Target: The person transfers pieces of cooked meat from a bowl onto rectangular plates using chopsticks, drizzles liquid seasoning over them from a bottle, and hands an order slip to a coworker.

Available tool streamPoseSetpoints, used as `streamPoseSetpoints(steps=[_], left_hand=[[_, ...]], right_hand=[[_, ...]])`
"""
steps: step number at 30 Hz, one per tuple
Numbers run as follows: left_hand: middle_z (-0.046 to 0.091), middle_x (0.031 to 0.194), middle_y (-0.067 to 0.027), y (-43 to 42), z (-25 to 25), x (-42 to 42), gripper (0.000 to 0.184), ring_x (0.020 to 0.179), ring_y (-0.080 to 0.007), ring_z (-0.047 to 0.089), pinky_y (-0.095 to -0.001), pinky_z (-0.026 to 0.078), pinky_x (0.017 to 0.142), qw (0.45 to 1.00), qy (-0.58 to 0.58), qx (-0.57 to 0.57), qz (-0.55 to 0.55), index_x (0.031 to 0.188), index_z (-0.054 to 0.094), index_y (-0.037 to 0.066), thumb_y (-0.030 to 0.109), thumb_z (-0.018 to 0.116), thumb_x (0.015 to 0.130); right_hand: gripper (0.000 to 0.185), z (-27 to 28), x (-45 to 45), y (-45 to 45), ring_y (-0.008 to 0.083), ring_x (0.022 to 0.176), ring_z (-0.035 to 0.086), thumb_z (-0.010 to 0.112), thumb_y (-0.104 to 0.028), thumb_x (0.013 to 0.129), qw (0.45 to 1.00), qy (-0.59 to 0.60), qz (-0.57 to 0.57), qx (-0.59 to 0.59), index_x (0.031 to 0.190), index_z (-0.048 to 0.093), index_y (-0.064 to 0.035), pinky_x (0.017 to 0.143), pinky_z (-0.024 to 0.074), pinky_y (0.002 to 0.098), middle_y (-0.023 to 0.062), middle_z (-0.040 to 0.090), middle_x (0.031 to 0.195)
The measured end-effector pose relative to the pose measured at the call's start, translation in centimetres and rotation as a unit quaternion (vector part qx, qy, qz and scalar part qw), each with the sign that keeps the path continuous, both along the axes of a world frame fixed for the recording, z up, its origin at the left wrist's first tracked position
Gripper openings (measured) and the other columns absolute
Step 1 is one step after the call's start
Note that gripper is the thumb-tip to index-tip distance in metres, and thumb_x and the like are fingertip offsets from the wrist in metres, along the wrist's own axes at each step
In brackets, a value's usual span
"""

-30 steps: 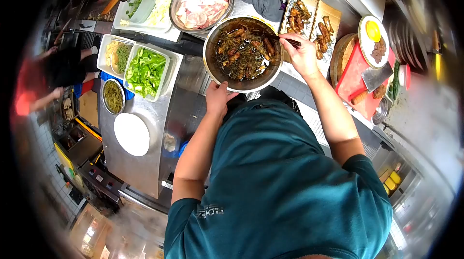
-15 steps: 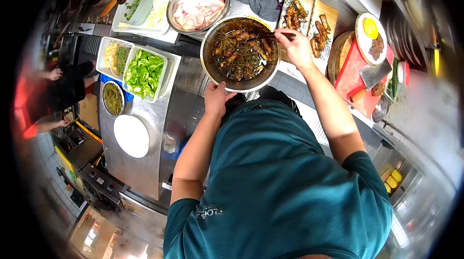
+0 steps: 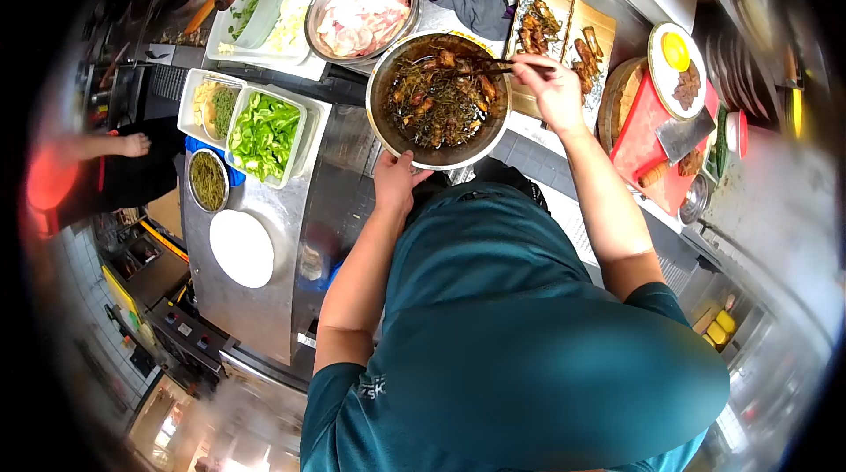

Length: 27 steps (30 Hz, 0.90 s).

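Steadying a metal bowl point(image 3: 484, 135) before the waist, the left hand point(image 3: 398, 179) clamps its rim while the right hand point(image 3: 551, 91) pinches chopsticks point(image 3: 502, 65), seemingly working through browned pieces point(image 3: 426, 106) inside; any lift calls for a firm pinch. Nearby, a basin point(image 3: 313, 31) holds raw meat point(image 3: 366, 18); a tub point(image 3: 304, 119), chopped greens point(image 3: 263, 133).

Looks like polished metal on the held bowl point(image 3: 487, 148), duller metal on the counter point(image 3: 256, 313), translucent plastic on the tub point(image 3: 298, 139), smooth plastic on the board point(image 3: 636, 139). Shows matt, crumpled cloth on the rag point(image 3: 480, 10).
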<state>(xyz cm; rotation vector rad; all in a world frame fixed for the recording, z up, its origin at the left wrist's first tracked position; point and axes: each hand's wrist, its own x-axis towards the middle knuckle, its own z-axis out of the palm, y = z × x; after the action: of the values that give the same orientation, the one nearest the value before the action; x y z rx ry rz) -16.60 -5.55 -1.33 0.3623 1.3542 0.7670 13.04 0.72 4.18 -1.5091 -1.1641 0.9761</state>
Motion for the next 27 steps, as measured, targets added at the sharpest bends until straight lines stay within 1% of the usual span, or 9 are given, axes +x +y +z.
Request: streamPoseSetpoints(steps=[1,5,12,16,19,20,23,24,27], left_hand=[[0.062,0.108,-0.0139,0.0,0.1,0.1,0.019,0.092,-0.0223,0.067,-0.0332,0.065,0.070,1.000,0.005,-0.002,0.000,0.116,0.053,-0.004,0.004,0.048,0.099],[0.063,0.108,-0.0144,0.1,0.6,0.4,0.017,0.091,-0.0222,0.068,-0.0333,0.065,0.070,1.000,0.019,-0.008,-0.002,0.114,0.052,-0.004,0.004,0.046,0.100],[0.063,0.108,-0.0147,0.1,1.1,0.4,0.017,0.091,-0.0223,0.068,-0.0328,0.065,0.070,1.000,0.007,-0.007,0.006,0.114,0.053,-0.004,0.003,0.046,0.100],[0.063,0.108,-0.0145,0.0,1.3,0.5,0.017,0.092,-0.0226,0.068,-0.0327,0.065,0.070,1.000,0.011,-0.002,-0.001,0.113,0.053,-0.004,0.003,0.046,0.099],[0.063,0.108,-0.0145,0.0,1.4,0.5,0.017,0.092,-0.0227,0.068,-0.0328,0.064,0.070,1.000,0.008,-0.004,0.001,0.113,0.053,-0.004,0.003,0.046,0.099],[0.063,0.108,-0.0146,-0.1,1.3,0.5,0.017,0.092,-0.0228,0.068,-0.0329,0.064,0.071,1.000,0.009,-0.006,0.005,0.113,0.053,-0.004,0.003,0.046,0.099],[0.063,0.109,-0.0148,-0.2,1.1,0.7,0.017,0.093,-0.0231,0.067,-0.0331,0.064,0.071,1.000,0.012,-0.013,0.011,0.113,0.053,-0.004,0.003,0.046,0.099],[0.063,0.109,-0.0149,-0.3,1.0,0.7,0.017,0.093,-0.0233,0.067,-0.0332,0.064,0.071,1.000,0.014,-0.016,0.014,0.113,0.053,-0.004,0.003,0.046,0.099],[0.062,0.109,-0.0152,-0.3,0.8,0.5,0.017,0.093,-0.0234,0.067,-0.0333,0.064,0.070,1.000,-0.008,-0.009,0.017,0.113,0.053,-0.004,0.003,0.047,0.099]], right_hand=[[0.017,1.1,-0.8,0.1,0.0139,0.082,0.068,0.071,-0.006,0.087,0.994,-0.083,0.055,0.047,0.103,0.074,-0.0050,0.077,0.0538,0.0242,0.0075,0.073,0.097],[0.017,2.6,-2.4,0.6,0.0220,0.091,0.071,0.073,-0.006,0.083,0.967,-0.163,0.166,0.107,0.100,0.075,-0.0065,0.081,0.0564,0.0305,0.0100,0.073,0.102],[0.015,3.2,-2.8,0.9,0.0239,0.092,0.071,0.073,-0.006,0.083,0.952,-0.145,0.210,0.169,0.098,0.074,-0.0064,0.081,0.0569,0.0315,0.0098,0.074,0.101],[0.016,2.2,-3.4,1.5,0.0237,0.096,0.071,0.072,-0.006,0.084,0.942,-0.157,0.281,0.093,0.100,0.074,-0.0059,0.087,0.0556,0.0320,0.0105,0.073,0.104],[0.015,0.6,-3.9,2.4,0.0232,0.095,0.071,0.072,-0.009,0.085,0.955,-0.140,0.253,0.064,0.100,0.075,-0.0066,0.087,0.0556,0.0313,0.0100,0.074,0.103],[0.015,-0.2,-4.0,2.6,0.0168,0.089,0.071,0.072,-0.011,0.087,0.960,-0.134,0.235,0.069,0.101,0.075,-0.0062,0.082,0.0556,0.0283,0.0084,0.075,0.099],[0.016,-0.8,-3.9,2.6,0.0127,0.079,0.070,0.072,-0.013,0.088,0.978,-0.096,0.182,-0.022,0.102,0.074,-0.0071,0.074,0.0547,0.0265,0.0089,0.075,0.089],[0.014,-1.4,-3.7,2.5,0.0083,0.072,0.067,0.072,-0.013,0.089,0.986,-0.057,0.148,-0.050,0.101,0.074,-0.0072,0.069,0.0531,0.0247,0.0070,0.074,0.082],[0.014,-2.7,-3.5,2.5,0.0074,0.071,0.066,0.070,-0.009,0.089,0.993,0.070,0.078,-0.062,0.101,0.073,-0.0025,0.066,0.0525,0.0226,0.0043,0.073,0.081]])
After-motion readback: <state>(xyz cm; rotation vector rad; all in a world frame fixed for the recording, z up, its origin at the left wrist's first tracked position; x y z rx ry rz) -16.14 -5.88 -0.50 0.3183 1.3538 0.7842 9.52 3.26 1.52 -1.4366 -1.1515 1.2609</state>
